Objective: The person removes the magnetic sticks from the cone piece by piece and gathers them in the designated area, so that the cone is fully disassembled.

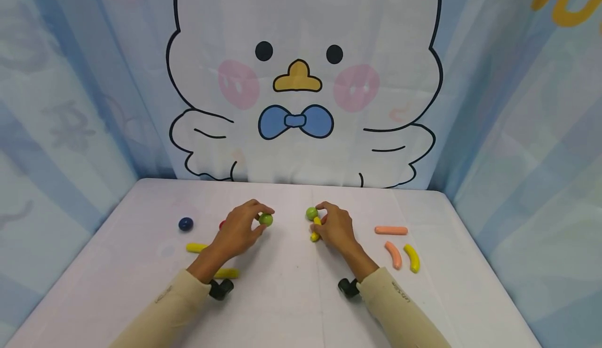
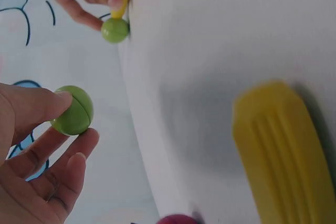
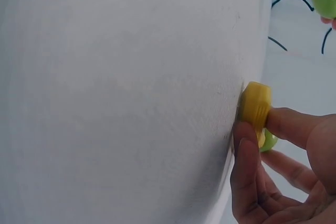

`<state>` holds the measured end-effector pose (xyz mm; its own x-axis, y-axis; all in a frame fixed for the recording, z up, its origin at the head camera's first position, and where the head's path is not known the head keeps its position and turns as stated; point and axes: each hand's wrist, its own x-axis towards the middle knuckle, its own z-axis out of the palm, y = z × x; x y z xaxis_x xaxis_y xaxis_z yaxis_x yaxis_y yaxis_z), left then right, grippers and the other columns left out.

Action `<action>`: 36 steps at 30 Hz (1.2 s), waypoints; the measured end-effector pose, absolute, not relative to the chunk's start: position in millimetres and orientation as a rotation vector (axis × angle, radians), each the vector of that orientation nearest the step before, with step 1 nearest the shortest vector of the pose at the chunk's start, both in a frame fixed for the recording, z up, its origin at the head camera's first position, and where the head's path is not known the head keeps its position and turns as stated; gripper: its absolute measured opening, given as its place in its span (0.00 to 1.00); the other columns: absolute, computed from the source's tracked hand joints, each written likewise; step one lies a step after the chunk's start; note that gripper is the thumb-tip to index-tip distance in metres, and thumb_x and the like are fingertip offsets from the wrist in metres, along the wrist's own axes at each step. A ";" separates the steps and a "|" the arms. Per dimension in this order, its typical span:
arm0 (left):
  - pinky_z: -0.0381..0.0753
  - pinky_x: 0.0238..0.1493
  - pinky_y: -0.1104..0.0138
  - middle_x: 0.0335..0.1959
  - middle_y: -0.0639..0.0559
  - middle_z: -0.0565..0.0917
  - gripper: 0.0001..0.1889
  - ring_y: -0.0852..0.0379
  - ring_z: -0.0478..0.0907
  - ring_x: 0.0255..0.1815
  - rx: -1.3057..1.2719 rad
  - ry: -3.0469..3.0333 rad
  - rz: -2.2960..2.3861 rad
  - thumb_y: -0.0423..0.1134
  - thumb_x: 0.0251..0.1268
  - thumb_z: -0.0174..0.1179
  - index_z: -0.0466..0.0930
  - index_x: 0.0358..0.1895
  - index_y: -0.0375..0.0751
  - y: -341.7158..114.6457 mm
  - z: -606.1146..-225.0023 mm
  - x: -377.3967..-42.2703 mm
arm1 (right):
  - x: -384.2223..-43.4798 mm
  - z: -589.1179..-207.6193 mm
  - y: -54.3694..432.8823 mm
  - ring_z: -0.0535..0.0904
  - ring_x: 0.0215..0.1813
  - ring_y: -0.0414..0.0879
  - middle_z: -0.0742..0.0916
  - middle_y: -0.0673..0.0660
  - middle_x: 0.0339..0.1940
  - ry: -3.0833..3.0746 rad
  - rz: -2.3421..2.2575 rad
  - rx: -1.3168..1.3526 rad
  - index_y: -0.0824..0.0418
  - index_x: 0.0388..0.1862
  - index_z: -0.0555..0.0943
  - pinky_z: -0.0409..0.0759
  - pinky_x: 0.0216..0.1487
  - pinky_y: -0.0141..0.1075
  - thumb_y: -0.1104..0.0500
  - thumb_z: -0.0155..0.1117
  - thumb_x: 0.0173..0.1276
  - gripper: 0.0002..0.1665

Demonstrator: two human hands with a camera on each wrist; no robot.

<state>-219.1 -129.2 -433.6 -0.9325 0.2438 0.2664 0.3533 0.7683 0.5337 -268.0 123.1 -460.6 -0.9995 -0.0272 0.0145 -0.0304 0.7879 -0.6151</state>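
Observation:
My left hand (image 1: 237, 230) pinches a green ball (image 1: 266, 219) between thumb and fingers, held up above the table. A seam line crosses that ball (image 2: 80, 109) in the left wrist view. With thumb and fingers, my right hand (image 1: 339, 227) grips a yellow toy banana (image 1: 315, 231) low at the tabletop. Its faceted end (image 3: 255, 98) shows in the right wrist view. A second green ball (image 1: 312, 213) is at the banana's far end, close by my right index fingertip; in the right wrist view the banana and fingers partly cover it.
Left on the white table (image 1: 282, 306) are a dark blue ball (image 1: 185, 224), a red ball (image 1: 222, 224) mostly behind my left hand, and two yellow sticks (image 1: 195, 247), partly covered by my arm. To the right lie a straight pink stick (image 1: 391, 230), a curved pink piece (image 1: 393, 255) and another yellow banana (image 1: 412, 258).

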 end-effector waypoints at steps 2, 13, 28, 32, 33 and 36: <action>0.85 0.55 0.53 0.52 0.50 0.86 0.20 0.46 0.85 0.51 -0.470 -2.772 -0.875 0.28 0.65 0.73 0.86 0.59 0.44 -136.2 -432.5 -219.0 | -267.8 -460.7 123.6 0.80 0.36 0.48 0.87 0.55 0.36 -2.965 1.028 0.043 0.55 0.67 0.83 0.75 0.34 0.35 0.58 0.82 0.63 0.32; 0.87 0.53 0.51 0.54 0.42 0.84 0.20 0.41 0.85 0.51 -0.332 -2.784 -0.828 0.27 0.66 0.71 0.87 0.60 0.41 -182.5 -430.3 -222.3 | -267.5 -461.7 123.3 0.80 0.36 0.48 0.86 0.55 0.37 -2.962 1.040 0.043 0.54 0.67 0.82 0.76 0.33 0.34 0.57 0.81 0.64 0.32; 0.84 0.59 0.44 0.55 0.37 0.84 0.19 0.37 0.82 0.55 -0.172 -2.854 -0.787 0.26 0.67 0.70 0.86 0.61 0.37 -235.8 -433.4 -234.5 | -268.7 -462.4 124.9 0.80 0.36 0.48 0.86 0.55 0.36 -2.967 1.026 0.042 0.54 0.67 0.83 0.75 0.33 0.34 0.57 0.81 0.64 0.32; 0.84 0.59 0.44 0.54 0.36 0.84 0.19 0.38 0.81 0.54 -0.142 -2.915 -0.752 0.26 0.66 0.70 0.86 0.60 0.36 -242.0 -441.2 -239.0 | -269.0 -462.8 124.6 0.80 0.37 0.48 0.86 0.55 0.36 -2.968 1.029 0.034 0.54 0.67 0.83 0.75 0.34 0.34 0.57 0.82 0.64 0.32; 0.84 0.59 0.44 0.54 0.36 0.84 0.19 0.38 0.81 0.53 -0.136 -2.929 -0.744 0.25 0.66 0.70 0.86 0.60 0.36 -242.6 -442.4 -239.9 | -269.2 -462.9 124.5 0.80 0.37 0.48 0.87 0.55 0.36 -2.968 1.027 0.035 0.54 0.67 0.83 0.75 0.35 0.35 0.58 0.82 0.64 0.32; 0.84 0.58 0.45 0.54 0.36 0.84 0.17 0.38 0.81 0.52 -0.126 -2.973 -0.736 0.26 0.67 0.69 0.86 0.58 0.35 -243.4 -444.8 -241.6 | -269.4 -462.5 123.9 0.80 0.37 0.48 0.87 0.55 0.36 -2.965 1.017 0.046 0.54 0.66 0.83 0.75 0.36 0.35 0.58 0.82 0.63 0.32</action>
